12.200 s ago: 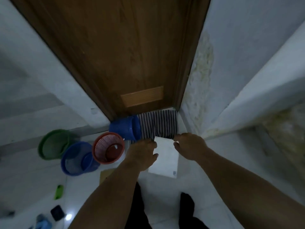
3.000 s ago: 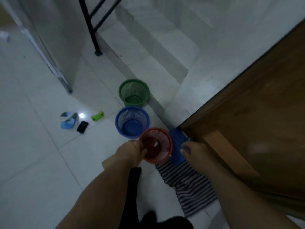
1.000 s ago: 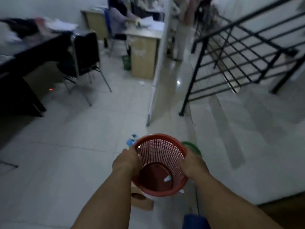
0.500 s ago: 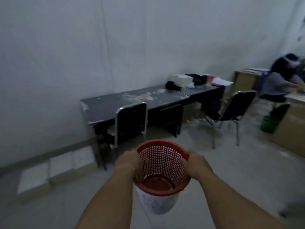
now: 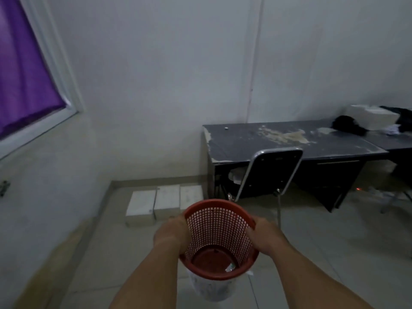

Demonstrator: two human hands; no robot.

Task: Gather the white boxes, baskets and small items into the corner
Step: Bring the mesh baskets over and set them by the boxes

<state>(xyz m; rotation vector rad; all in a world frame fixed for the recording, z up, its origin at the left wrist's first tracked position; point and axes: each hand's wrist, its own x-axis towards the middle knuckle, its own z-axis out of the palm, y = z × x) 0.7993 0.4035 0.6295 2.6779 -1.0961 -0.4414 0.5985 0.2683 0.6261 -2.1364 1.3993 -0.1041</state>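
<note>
The fingers [image 5: 249, 230] of the right hand [image 5: 264, 234] are curled over the rim of a red mesh basket [image 5: 219, 239], and the opposite side is clasped by the left hand [image 5: 172, 230]. The basket is held upright in the air above the floor [image 5: 323, 253], with a white perforated basket [image 5: 211, 288] nested beneath it. A small pale scrap lies inside. Three white boxes [image 5: 165, 200] are seen ahead in the corner, just beside a dark bench [image 5: 289, 141] with a chair [image 5: 274, 170].
</note>
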